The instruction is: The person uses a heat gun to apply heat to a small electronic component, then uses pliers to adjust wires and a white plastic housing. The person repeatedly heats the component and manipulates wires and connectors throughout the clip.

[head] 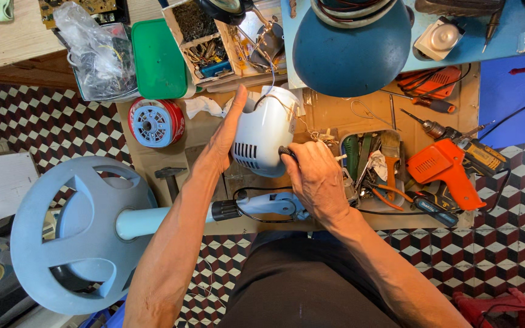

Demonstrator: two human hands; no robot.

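A white fan motor housing [262, 136] with vent slots stands on a low brown work table [329, 112]. My left hand [223, 136] lies flat against its left side, steadying it. My right hand [314, 176] is closed around a dark tool handle [287, 152] pressed to the housing's right side. A thin black wire [268, 91] rises from the housing's top. Under my arms lies the pale blue fan stand [153, 220] with its round base [77, 234] to the left.
An orange drill [448, 164] and a tray of hand tools [375, 164] lie right of my hand. A hammer [169, 177], a red-and-blue spool [155, 123], a green lid [158, 58], a parts box [205, 45] and a blue dome [350, 45] sit behind. Checkered floor all around.
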